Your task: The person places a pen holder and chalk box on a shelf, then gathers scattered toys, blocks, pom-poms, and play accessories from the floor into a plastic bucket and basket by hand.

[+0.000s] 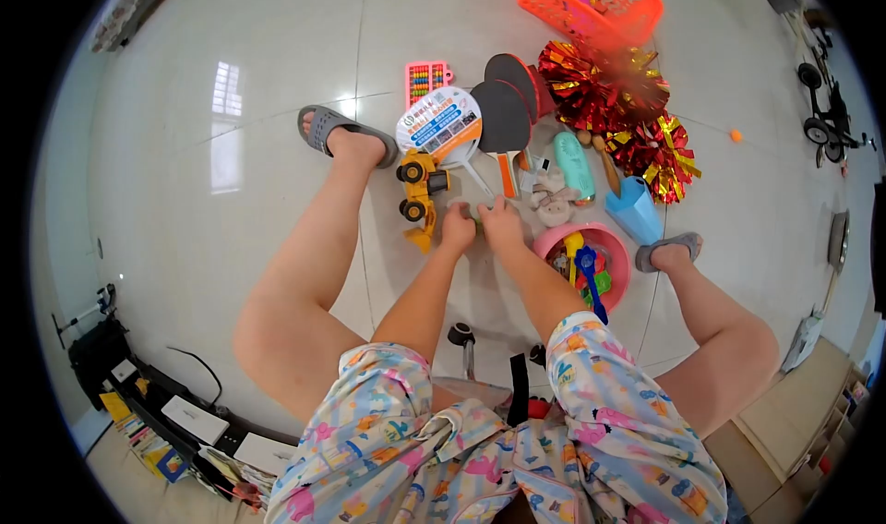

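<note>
My left hand (pixel 458 228) and my right hand (pixel 501 223) are close together above the floor, fingers curled inward. Between them shows a sliver of something greenish, too small to name. A yellow toy loader (pixel 419 192) lies on its side left of my left hand. Just beyond my hands are a white printed fan (pixel 440 122) with its handle toward me and a black table tennis paddle (pixel 502 118) with an orange-striped handle. Right of my right hand lie a plush toy (pixel 553 198) and a teal case (pixel 573 166). A pink bucket (pixel 620 282) holds several small plastic toys, including a blue spoon (pixel 591 275).
Red and gold pom-poms (pixel 591 85) lie beyond, near an orange basket (pixel 637 27). A pink abacus (pixel 426 79), a light blue scoop (pixel 635 212) and an orange ball (pixel 736 136) are on the tiles. My slippered feet stand either side. A shelf (pixel 175 422) is at lower left.
</note>
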The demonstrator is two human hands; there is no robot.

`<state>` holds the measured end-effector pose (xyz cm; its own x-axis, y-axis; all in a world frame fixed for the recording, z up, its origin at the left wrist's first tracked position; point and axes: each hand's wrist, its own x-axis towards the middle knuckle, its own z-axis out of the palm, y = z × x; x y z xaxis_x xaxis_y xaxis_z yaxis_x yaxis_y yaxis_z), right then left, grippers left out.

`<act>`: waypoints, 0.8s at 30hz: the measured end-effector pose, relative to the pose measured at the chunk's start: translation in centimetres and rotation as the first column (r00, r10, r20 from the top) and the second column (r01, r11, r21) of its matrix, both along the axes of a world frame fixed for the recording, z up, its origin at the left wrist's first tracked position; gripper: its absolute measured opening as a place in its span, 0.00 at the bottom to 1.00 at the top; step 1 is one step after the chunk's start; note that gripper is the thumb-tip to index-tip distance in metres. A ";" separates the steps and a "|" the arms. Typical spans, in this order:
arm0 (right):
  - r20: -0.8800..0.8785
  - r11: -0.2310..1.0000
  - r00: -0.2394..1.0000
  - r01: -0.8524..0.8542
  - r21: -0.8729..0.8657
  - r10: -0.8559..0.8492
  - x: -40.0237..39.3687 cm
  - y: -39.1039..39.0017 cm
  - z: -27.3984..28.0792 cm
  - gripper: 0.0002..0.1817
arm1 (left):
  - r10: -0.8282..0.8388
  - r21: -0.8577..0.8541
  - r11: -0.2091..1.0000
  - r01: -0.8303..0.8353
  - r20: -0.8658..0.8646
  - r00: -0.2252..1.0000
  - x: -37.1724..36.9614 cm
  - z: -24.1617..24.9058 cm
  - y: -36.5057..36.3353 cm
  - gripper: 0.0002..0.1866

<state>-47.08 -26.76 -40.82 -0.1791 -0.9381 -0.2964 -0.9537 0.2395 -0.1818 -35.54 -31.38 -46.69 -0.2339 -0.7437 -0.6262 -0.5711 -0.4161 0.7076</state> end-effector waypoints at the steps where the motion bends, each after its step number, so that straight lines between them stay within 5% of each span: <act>1: 0.017 0.999 1.000 -0.004 0.035 0.003 0.1 0.6 -0.7 0.10 | -0.006 0.036 0.999 0.007 -0.008 1.000 0.0 0.2 0.0 0.20; 4: 0.091 0.997 0.995 0.023 0.079 -0.030 1.0 2.5 -1.8 0.07 | 0.121 0.297 0.949 -0.105 -0.037 0.992 -0.4 3.9 0.6 0.16; 10: 0.294 0.953 0.906 0.296 0.068 -0.303 0.8 4.4 7.1 0.13 | 0.379 0.314 0.888 -0.335 -0.088 0.921 -1.1 7.0 0.1 0.16; 13: 0.508 0.922 0.771 0.350 0.163 -0.383 -3.6 6.5 11.8 0.16 | 0.309 0.220 0.935 -0.277 -0.131 0.942 -1.9 7.2 -0.7 0.15; 16: 0.579 0.936 0.746 0.178 0.302 -0.329 -9.2 8.8 16.4 0.20 | 0.016 -0.176 0.984 -0.026 -0.058 0.998 -3.2 1.2 -0.8 0.14; 19: 0.559 0.891 0.768 0.032 0.454 -0.312 -11.0 9.4 18.6 0.24 | -0.188 -0.472 0.869 0.152 -0.029 0.982 -7.7 7.2 0.6 0.13; 24: 0.574 0.959 0.778 0.133 0.250 -0.257 -12.2 10.1 18.4 0.26 | -0.231 -0.446 0.861 0.245 0.087 0.969 -12.7 7.4 1.5 0.18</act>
